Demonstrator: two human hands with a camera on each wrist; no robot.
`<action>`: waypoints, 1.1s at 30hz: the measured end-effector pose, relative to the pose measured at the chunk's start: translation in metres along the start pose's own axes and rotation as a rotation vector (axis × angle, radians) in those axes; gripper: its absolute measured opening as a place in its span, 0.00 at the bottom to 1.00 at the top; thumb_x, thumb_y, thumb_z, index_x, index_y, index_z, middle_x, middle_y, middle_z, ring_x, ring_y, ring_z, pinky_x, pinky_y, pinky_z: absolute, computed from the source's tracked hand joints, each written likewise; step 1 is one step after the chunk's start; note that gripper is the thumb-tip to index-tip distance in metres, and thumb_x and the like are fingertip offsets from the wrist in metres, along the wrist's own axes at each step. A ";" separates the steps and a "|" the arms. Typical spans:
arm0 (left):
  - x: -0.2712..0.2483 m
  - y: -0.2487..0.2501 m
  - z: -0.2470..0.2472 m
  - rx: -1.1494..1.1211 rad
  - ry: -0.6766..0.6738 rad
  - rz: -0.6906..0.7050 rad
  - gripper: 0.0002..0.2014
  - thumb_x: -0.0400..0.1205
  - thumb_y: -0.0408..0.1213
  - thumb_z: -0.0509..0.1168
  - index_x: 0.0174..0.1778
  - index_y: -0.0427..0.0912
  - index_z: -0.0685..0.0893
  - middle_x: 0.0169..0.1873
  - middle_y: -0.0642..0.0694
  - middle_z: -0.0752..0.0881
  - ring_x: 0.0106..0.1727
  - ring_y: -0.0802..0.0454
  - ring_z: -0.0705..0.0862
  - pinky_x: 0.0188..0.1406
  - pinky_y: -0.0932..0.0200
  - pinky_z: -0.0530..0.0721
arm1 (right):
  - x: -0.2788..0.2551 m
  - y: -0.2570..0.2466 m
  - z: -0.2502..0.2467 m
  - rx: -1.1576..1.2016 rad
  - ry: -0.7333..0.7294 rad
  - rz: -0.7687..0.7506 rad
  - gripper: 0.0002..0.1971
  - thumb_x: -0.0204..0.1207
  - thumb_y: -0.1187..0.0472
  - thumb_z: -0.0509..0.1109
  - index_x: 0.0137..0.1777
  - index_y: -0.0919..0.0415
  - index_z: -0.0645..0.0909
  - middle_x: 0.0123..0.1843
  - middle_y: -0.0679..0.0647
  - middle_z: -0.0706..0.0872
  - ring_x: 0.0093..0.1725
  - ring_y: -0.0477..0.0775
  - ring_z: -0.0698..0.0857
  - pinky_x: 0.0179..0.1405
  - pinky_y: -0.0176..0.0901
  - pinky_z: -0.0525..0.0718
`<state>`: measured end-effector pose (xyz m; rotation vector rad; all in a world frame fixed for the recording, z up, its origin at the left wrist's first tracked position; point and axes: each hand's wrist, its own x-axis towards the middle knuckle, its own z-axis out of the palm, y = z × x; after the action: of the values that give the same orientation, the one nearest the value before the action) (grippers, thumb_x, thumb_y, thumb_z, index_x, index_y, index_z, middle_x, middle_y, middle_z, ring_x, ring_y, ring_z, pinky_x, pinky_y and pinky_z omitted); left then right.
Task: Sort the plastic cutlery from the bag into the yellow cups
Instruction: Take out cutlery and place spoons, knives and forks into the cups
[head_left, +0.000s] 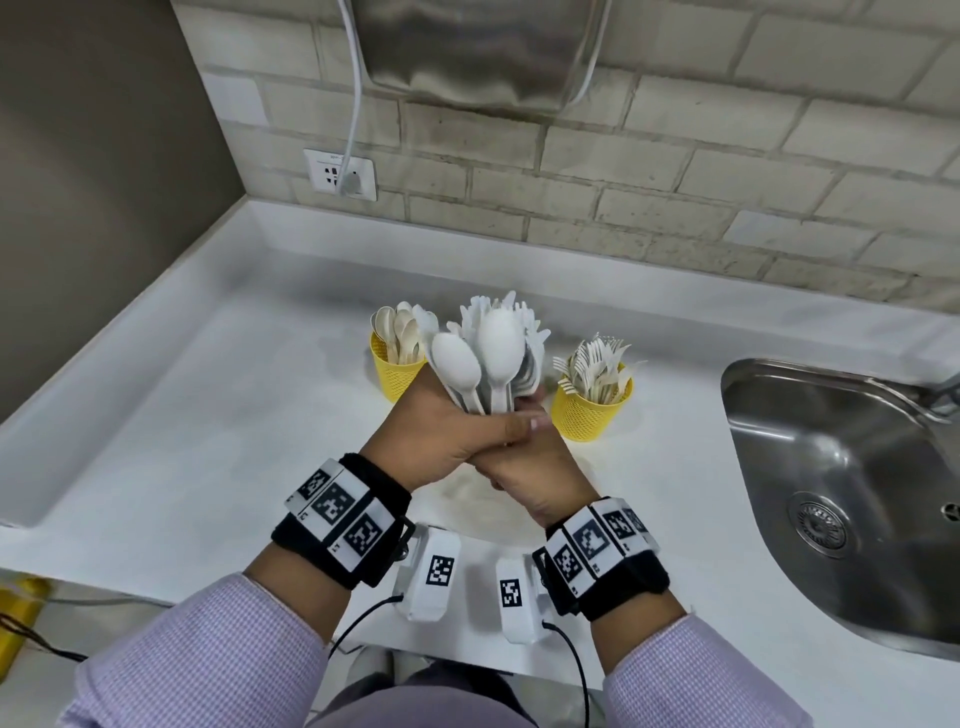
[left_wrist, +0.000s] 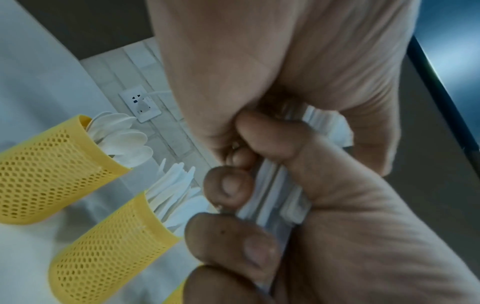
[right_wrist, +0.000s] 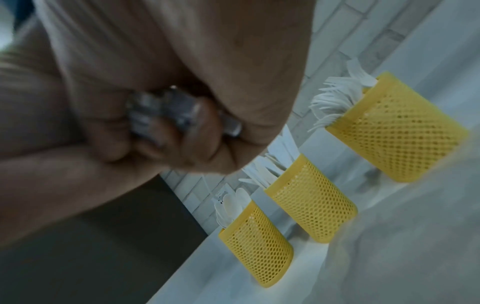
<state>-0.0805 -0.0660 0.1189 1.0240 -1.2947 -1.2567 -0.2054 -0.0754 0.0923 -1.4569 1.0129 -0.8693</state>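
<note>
Both hands hold one thick bundle of white plastic spoons and forks (head_left: 493, 348) upright above the white counter (head_left: 208, 415). My left hand (head_left: 462, 431) grips the handles from the left, and my right hand (head_left: 535, 467) wraps them just below. The handle ends (right_wrist: 168, 111) show inside the curled fingers, as do the handles (left_wrist: 275, 197). A yellow mesh cup of spoons (head_left: 395, 374) stands behind the bundle on the left, and a cup of forks (head_left: 592, 410) on the right. A middle cup of knives (right_wrist: 309, 197) is hidden in the head view.
A steel sink (head_left: 841, 493) is set into the counter at the right. On the brick wall are a socket (head_left: 340, 174) with a plugged cable and a steel appliance (head_left: 467, 47). A pale translucent sheet (head_left: 467, 504), possibly the bag, lies under the hands.
</note>
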 end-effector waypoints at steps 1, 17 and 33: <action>0.001 0.001 0.002 -0.012 0.050 0.009 0.16 0.73 0.20 0.81 0.54 0.35 0.89 0.49 0.41 0.94 0.53 0.46 0.93 0.60 0.48 0.90 | 0.002 0.003 0.000 -0.028 0.067 -0.042 0.16 0.69 0.69 0.76 0.47 0.44 0.87 0.44 0.40 0.92 0.46 0.38 0.90 0.45 0.39 0.87; 0.006 0.008 0.005 -0.052 0.275 0.095 0.12 0.77 0.29 0.80 0.55 0.37 0.90 0.48 0.42 0.94 0.52 0.45 0.93 0.55 0.50 0.91 | -0.008 0.025 0.005 0.422 0.033 0.056 0.32 0.65 0.67 0.74 0.72 0.59 0.75 0.59 0.59 0.87 0.55 0.62 0.88 0.51 0.55 0.87; -0.002 -0.010 0.026 -0.013 0.126 0.089 0.17 0.74 0.18 0.78 0.48 0.45 0.89 0.40 0.53 0.92 0.45 0.59 0.90 0.50 0.62 0.87 | -0.006 0.003 -0.014 1.209 -0.031 0.312 0.24 0.67 0.63 0.81 0.65 0.60 0.88 0.68 0.59 0.86 0.63 0.58 0.84 0.78 0.54 0.74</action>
<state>-0.1065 -0.0622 0.1104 1.0094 -1.2208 -1.1142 -0.2212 -0.0752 0.0911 -0.2749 0.4653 -0.9487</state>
